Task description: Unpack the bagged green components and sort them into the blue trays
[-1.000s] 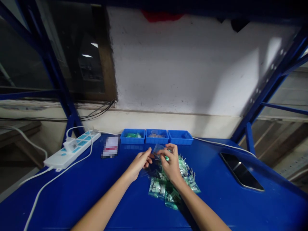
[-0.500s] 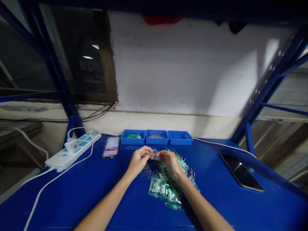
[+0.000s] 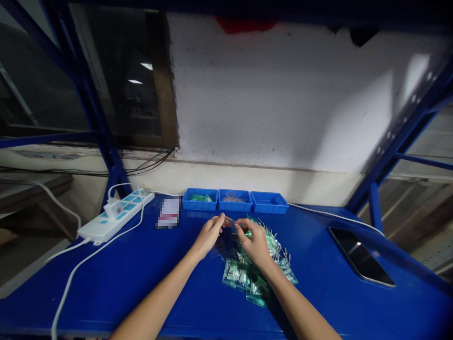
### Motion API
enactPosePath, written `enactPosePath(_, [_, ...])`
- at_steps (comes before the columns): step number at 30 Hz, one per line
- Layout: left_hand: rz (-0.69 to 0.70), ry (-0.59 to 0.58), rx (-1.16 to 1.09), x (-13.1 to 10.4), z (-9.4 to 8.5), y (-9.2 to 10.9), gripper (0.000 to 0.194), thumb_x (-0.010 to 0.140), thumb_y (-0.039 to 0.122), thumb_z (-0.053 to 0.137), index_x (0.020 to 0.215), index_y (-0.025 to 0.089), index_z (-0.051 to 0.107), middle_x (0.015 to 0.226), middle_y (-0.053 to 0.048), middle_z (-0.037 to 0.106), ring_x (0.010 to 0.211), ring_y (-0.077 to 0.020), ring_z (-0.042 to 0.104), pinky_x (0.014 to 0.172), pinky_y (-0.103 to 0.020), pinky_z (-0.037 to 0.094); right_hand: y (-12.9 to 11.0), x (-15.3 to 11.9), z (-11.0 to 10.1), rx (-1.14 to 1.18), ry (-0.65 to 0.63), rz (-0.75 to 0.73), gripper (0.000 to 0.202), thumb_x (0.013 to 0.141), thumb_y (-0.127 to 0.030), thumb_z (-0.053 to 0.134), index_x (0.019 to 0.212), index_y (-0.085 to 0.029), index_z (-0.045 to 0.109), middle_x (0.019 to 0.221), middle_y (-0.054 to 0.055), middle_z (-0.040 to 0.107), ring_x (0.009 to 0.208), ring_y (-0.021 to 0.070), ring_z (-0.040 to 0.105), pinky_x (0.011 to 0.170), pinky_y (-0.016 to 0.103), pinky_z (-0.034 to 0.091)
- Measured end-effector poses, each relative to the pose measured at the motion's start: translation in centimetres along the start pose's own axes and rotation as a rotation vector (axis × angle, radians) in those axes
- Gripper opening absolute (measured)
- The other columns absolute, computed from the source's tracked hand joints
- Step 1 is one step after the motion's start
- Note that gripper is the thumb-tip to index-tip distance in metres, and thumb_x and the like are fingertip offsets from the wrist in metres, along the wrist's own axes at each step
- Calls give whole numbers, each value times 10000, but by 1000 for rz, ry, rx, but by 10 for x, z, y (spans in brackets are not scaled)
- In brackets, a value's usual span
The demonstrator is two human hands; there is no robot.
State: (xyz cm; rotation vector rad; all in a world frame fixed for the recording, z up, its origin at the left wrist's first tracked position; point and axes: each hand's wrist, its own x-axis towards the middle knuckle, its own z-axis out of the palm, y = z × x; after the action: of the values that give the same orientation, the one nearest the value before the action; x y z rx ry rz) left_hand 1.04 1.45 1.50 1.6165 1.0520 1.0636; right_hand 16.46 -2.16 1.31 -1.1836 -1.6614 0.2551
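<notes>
Between my two hands is a small clear plastic bag [image 3: 230,221], held above the far side of the pile. My left hand [image 3: 210,234] pinches its left side with thumb and fingers. On the other side, my right hand [image 3: 255,240] has its fingertips closed on the bag's right edge. What the bag contains is too small to make out. Below and beside my right hand lies a pile of green-tinted plastic packets [image 3: 234,273] with white pieces and metal pins. Some of the pile is hidden under that hand and forearm. Another clear packet lies in shadow below my left fingers.
Along the back stand three blue trays: one with green packets [image 3: 200,207], one with clear packets [image 3: 235,207], and a third [image 3: 269,208] at right. A white power strip [image 3: 115,217] with cables and a blurred card [image 3: 168,213] are left. A phone [image 3: 361,256] lies right.
My hands have turned slightly and the bag between them now looks flatter, seen more edge-on. The right fingers have shifted their hold. The whole view has swung a little, moving the scene right.
</notes>
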Motion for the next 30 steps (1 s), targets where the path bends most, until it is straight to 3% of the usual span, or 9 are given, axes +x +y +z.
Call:
enactPosePath(6, [-8,-28,-104,3,-6,-3,270,797,393,533,850,145,626,727,-11,617,632,-119,544,607,-225,416,0,-4,4,-4,-3,-75,207,806,-176,468,888,-192,658,809,50,674,753,186,617,693,275,449])
enactPosePath(10, [235,36,145,0,-6,-2,202,828,316,513,878,159,630,775,-32,643,700,-145,581,657,-251,446,3,-1,2,101,-21,75,255,804,-175,437,819,-191,691,813,53,673,789,193,611,734,297,444])
enactPosePath(14, [534,-9,514,-5,-7,0,209,885,270,457,954,199,642,873,-44,661,801,-166,578,758,-289,438,4,4,1,333,-43,309,367,868,-404,426,741,-177,684,869,64,647,804,194,595,689,285,446])
enactPosePath(17, [619,-71,647,-7,-8,2,230,905,256,432,1004,224,638,903,-34,677,805,-169,568,794,-309,427,5,5,3,401,-24,409,432,828,-515,469,626,-170,634,722,36,613,667,165,557,581,256,412])
enactPosePath(21, [493,-52,565,-9,-9,8,224,882,224,459,1041,233,617,877,-28,659,814,-164,572,773,-288,434,7,3,7,376,-19,438,368,770,-505,565,649,-161,615,508,-27,499,476,113,425,484,238,328])
enactPosePath(25, [305,-103,337,-9,-8,12,190,856,286,492,918,194,646,818,-34,632,748,-147,571,677,-245,428,12,-1,11,331,17,388,312,806,-443,551,920,-159,615,630,8,599,528,138,497,502,239,378])
enactPosePath(30, [-75,-97,-58,-4,-4,6,464,893,483,335,829,149,651,702,-38,615,588,-120,521,550,-226,378,12,-5,9,98,-49,140,162,854,-273,492,878,-192,630,789,53,648,698,178,585,639,274,446])
